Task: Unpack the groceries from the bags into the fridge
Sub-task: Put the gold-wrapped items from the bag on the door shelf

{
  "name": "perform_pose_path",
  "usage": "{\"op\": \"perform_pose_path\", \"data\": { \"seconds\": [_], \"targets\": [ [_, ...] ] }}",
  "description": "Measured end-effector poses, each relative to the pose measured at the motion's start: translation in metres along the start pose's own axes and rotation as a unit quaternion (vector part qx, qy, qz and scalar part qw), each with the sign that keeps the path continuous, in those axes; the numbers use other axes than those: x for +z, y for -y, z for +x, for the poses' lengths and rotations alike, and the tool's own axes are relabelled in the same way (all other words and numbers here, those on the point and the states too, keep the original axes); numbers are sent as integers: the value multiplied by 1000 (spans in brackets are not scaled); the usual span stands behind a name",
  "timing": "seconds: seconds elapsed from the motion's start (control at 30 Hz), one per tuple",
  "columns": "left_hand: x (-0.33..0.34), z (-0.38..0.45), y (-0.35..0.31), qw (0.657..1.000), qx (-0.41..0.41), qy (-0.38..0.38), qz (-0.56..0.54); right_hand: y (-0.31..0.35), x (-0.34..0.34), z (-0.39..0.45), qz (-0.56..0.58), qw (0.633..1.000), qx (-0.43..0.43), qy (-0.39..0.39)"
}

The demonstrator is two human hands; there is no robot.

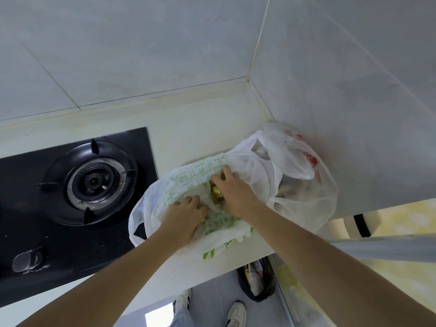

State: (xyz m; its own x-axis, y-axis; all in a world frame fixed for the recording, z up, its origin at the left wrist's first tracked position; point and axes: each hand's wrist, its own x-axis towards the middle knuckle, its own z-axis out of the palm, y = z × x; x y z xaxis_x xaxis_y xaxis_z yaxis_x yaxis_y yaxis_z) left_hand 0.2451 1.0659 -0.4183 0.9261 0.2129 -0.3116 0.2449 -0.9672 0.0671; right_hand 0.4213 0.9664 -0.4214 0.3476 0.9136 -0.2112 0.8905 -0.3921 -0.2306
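White bag [188, 182] with green print; black hob [70, 208].

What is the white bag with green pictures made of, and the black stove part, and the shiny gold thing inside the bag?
The bag looks like thin plastic film: it crinkles and light shows through. The stove top seems to be glossy black glass, since it reflects; its burner ring looks like dark metal. The gold thing may be foil wrapping; it is mostly hidden.
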Motion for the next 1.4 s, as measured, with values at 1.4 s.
{"op": "perform_pose_path", "data": {
  "seconds": [1.4],
  "targets": [
    [-42,-18,34,982,-169,-34,-72,22,-40,-41,208,968,-115,-80]
  ]
}}
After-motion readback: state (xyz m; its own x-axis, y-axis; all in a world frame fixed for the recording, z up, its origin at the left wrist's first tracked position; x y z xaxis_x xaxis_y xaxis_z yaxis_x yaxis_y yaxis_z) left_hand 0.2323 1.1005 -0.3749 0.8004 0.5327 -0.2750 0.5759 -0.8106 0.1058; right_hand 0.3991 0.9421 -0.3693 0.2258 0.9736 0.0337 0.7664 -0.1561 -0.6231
